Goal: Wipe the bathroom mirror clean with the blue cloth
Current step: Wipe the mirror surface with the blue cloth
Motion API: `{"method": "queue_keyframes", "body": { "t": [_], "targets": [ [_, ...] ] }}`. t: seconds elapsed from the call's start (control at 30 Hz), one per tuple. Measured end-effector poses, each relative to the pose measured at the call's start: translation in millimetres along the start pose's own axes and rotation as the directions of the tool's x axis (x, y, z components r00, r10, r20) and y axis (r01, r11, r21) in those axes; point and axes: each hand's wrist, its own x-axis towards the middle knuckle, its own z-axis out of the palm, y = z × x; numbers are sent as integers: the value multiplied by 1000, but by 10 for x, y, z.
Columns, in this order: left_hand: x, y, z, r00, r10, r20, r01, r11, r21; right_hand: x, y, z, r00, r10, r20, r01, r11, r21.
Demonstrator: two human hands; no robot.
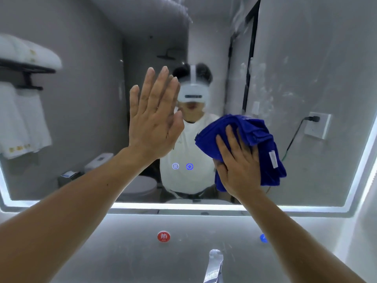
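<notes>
Blue cloth sits bunched against the mirror, low and right of the glass's middle. It has no clean long axis, but its bulk slants from upper left down to lower right, with a white label on its right side. The right hand lies flat over the cloth's lower left part, fingers straight and pointing up, pressing it to the glass. The left hand is raised to the left of it, spread flat with fingers together and pointing up, holding nothing; I cannot tell whether it touches the glass. Pale smears cloud the mirror above and right of the cloth. Two small lit icons glow between the hands. Nearer, below the mirror's bright edge, a tap stands between a red button and a blue button.
</notes>
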Motion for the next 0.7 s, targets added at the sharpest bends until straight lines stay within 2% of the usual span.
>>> {"method": "queue_keyframes", "body": {
  "t": [0.2,0.3,0.53,0.7],
  "targets": [
    [65,-51,-24,1000,30,-1,-30,999,13,-192,15,-59,995,-32,94,36,998,-46],
    [293,-102,-57,999,15,-29,-14,1000,26,269,-20,-152,993,-78,89,82,996,-46],
    [881,-368,-208,996,-20,-81,25,998,57,1980,-105,-384,997,-60,50,64,994,-86],
    [1004,-461,-229,987,-127,-99,124,992,-33,2150,-178,-370,999,27,22,-25,997,-69]
  ]
}}
